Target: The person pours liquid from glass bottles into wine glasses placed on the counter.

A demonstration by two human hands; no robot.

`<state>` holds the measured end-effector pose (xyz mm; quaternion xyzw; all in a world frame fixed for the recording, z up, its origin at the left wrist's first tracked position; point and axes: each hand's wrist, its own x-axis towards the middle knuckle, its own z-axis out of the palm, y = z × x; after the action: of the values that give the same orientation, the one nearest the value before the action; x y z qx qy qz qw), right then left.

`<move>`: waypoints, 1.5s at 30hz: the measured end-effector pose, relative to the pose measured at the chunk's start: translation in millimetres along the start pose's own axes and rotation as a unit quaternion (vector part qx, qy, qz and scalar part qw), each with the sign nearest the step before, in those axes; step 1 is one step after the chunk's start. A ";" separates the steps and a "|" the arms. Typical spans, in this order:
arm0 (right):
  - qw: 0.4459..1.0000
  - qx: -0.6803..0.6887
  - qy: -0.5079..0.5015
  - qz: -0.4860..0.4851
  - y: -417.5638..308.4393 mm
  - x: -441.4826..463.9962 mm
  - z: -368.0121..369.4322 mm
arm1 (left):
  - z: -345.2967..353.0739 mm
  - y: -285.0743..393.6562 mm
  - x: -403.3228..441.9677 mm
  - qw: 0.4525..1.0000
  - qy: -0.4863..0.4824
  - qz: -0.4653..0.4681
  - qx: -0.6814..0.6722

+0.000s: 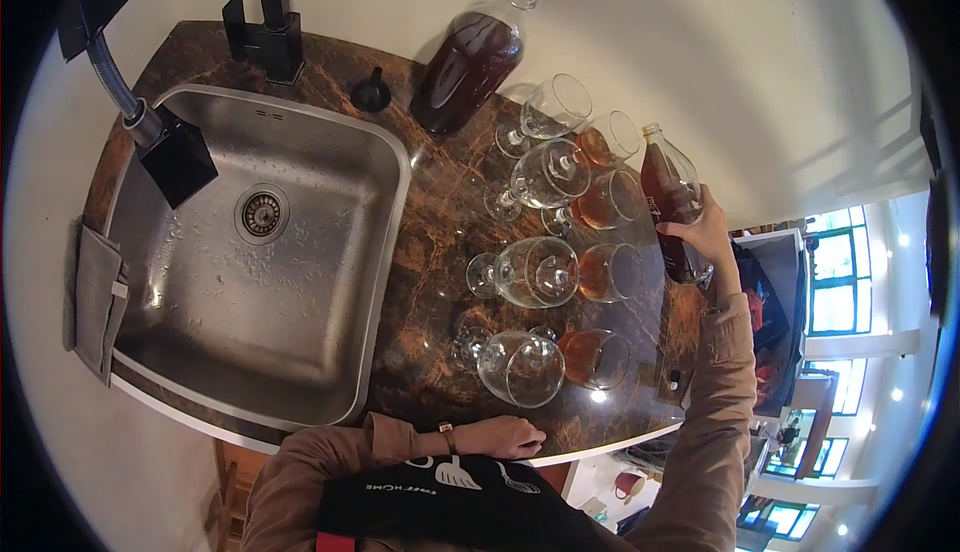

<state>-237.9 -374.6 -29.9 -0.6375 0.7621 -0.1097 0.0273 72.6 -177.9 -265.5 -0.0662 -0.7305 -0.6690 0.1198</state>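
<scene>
My right hand (704, 232) is wrapped around a glass soda bottle (662, 174) of dark reddish-brown liquid. The bottle has no cap and is near the wall at the counter's right end; I cannot tell if its base touches the counter. Beside it is a row of stemmed glasses with amber liquid (607, 272). A second row of stemmed glasses (537, 272), these without liquid, stands closer to the sink. My left hand (510, 438), below a wristwatch, rests on the counter's front edge with its fingers curled in, nearest to the front empty glass (521, 368).
A large swing-top bottle (470, 67) of dark liquid and a small black funnel (371, 91) stand along the wall. Left of the glasses is a steel sink (300, 342) with a black faucet (275, 42). A grey cloth (97, 302) hangs over the counter's left edge.
</scene>
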 end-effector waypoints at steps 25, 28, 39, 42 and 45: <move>0.954 0.235 0.079 0.167 -109.5 -160.8 -72.7 | -5.1 4.3 2.9 1.000 0.016 0.013 0.017; 0.940 0.283 0.058 0.182 -124.5 -204.6 -72.3 | -9.6 12.9 2.0 0.999 0.022 0.004 0.027; 0.902 0.334 -0.073 0.263 -189.9 -296.5 -35.2 | -11.9 19.9 0.4 0.998 0.039 -0.007 0.053; 0.905 0.320 -0.107 0.259 -196.9 -302.3 -24.9 | -13.8 21.3 0.1 0.998 0.026 -0.023 0.044; 0.910 0.301 -0.121 0.258 -203.3 -302.4 -17.8 | -19.3 25.2 -0.5 0.999 0.017 -0.014 0.031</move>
<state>11.3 -109.7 -1.3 -0.3889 0.8217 -0.2453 0.3367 81.3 -194.7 -239.9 -0.0407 -0.7497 -0.6487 0.1245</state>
